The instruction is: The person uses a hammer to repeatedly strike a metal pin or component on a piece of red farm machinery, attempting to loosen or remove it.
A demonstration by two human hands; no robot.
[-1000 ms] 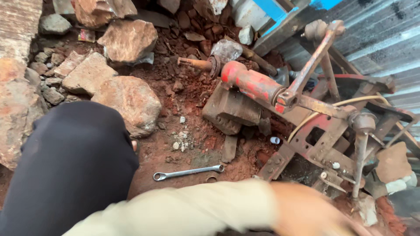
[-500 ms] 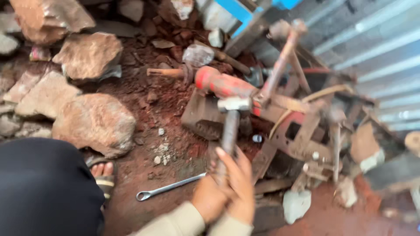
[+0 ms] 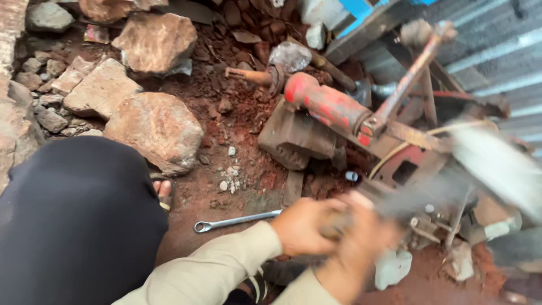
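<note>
On the left lie big rocks (image 3: 155,127) on red dirt, and a toe (image 3: 164,191) peeks out next to a dark knee (image 3: 79,220). A spanner (image 3: 237,221) lies flat on the dirt just beside the toe. It could get stepped on or kicked away if the foot slides.

The left hand (image 3: 302,226) and the right hand (image 3: 355,254) are wrapped tight around one handle, one hand in front of the other. The fingers are closed all the way on it. It looks like a hammer (image 3: 497,164), and its head is a grey blur out to the right, above the rusty red machine (image 3: 327,107). It is too smeared to be sure.

The swing looks fast. If it misses, the hammer could hit the thin bars (image 3: 409,76) and bend them, or bounce back at the hands. Bits of rust or stone could fly up at the face. The handle could slip out if the grip is loose. The toe is bare and close, so a dropped hammer could hurt it.
</note>
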